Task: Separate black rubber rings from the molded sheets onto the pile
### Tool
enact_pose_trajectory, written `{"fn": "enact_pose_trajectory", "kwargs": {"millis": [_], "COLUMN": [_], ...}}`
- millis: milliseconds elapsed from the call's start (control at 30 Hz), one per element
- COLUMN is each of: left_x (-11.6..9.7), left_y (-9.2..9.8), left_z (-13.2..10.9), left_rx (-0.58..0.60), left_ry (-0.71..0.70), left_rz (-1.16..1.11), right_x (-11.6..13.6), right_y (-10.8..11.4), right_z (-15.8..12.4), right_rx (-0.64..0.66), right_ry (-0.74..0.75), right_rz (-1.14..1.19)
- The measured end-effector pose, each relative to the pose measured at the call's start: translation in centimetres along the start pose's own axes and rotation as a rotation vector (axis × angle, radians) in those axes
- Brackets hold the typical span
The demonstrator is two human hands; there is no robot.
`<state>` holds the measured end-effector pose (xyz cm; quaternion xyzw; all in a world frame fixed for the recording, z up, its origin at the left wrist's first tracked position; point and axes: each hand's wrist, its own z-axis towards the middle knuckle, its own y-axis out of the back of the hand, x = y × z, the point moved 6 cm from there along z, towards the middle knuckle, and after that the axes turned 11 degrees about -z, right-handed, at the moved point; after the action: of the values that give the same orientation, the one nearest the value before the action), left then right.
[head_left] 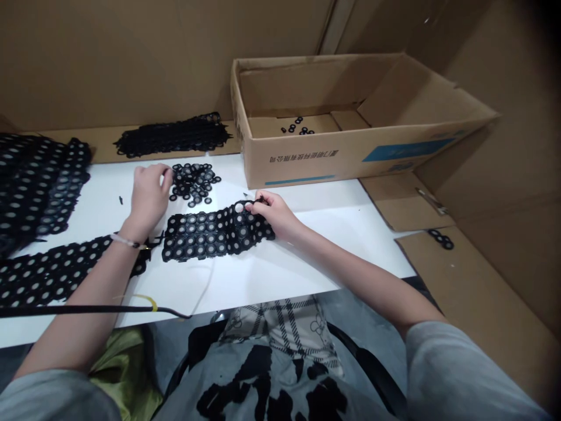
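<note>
**Cardboard walls [131, 58] close round a bench [263, 275] of black rings [193, 184]**

Loose, the rings form a small heap near the middle of the bench, while far more remain joined in the holed sheets. A short black strip [214, 234] lies in front of the heap, and a long strip [56, 272] runs off the bench's left side beneath the left hand [149, 196]. That hand's fingertips are bunched at the heap's edge; whether they hold a ring is hidden. The right hand [267, 213] pinches the short strip's upper edge. A stack of sheets [35, 187] sits at far left, with a bundle [173, 135] behind. In an open carton [350, 158], only a few rings [298, 126] lie on the bottom. More rings [442, 238] rest on a cardboard sheet [438, 275] at right.
</note>
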<state>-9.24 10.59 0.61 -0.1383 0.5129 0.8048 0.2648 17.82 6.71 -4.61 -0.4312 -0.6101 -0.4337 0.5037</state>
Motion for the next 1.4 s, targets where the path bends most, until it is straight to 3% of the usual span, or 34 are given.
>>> {"fn": "enact_pose_trajectory", "kwargs": {"millis": [100,200,300,400,533,600,667,733,900,1067,1133,1233,1400], "left_x": [-0.2,0.2,-0.5,-3.2,-7.2,-8.0,-8.2,-8.3,-9.0,-9.1,-9.0,-9.0,-10.4], "left_y": [-1.6,-3.1,-2.8,-2.1,-4.0,-5.2,-5.8,-5.9,-5.1,-4.7,-4.7,-4.8,-3.2], "left_z": [-0.8,-1.5,-1.6,-1.8,-3.2,-4.1,-4.5,-4.5,-4.4,-4.4,-4.3,-4.4,-4.8], "left_rx": [0.058,0.155,0.148,0.136,0.450,0.606,0.673,0.674,0.652,0.645,0.643,0.630,0.295], "left_ry": [-0.052,0.006,0.047,-0.012,-0.161,-0.148,-0.115,-0.108,-0.126,-0.123,-0.121,-0.134,-0.248], "left_rz": [0.070,0.123,0.131,0.083,-0.158,-0.278,-0.361,-0.421,-0.471,-0.469,-0.464,-0.453,-0.210], "right_x": [-0.3,-0.2,-0.2,-0.3,0.3,0.6,0.7,0.7,0.8,1.1,1.2,1.3,1.0], "right_y": [-0.3,-0.4,-0.2,-0.2,-0.9,-0.9,-0.7,-0.6,-1.2,-1.1,-1.3,-1.2,-1.0], "right_z": [0.0,0.0,0.0,0.1,0.0,0.0,0.0,-0.1,-0.6,-1.0,-1.1,-0.9,-0.4], "right_rx": [0.048,0.072,0.071,0.059,0.126,0.138,0.122,0.126,0.290,0.302,0.330,0.325,0.255], "right_ry": [-0.014,-0.016,-0.034,-0.047,0.051,0.082,0.060,0.022,-0.045,-0.138,-0.135,-0.035,0.089], "right_rz": [0.037,0.042,-0.015,-0.084,-0.038,-0.020,-0.022,-0.040,-0.121,0.008,0.026,-0.145,-0.270]}}
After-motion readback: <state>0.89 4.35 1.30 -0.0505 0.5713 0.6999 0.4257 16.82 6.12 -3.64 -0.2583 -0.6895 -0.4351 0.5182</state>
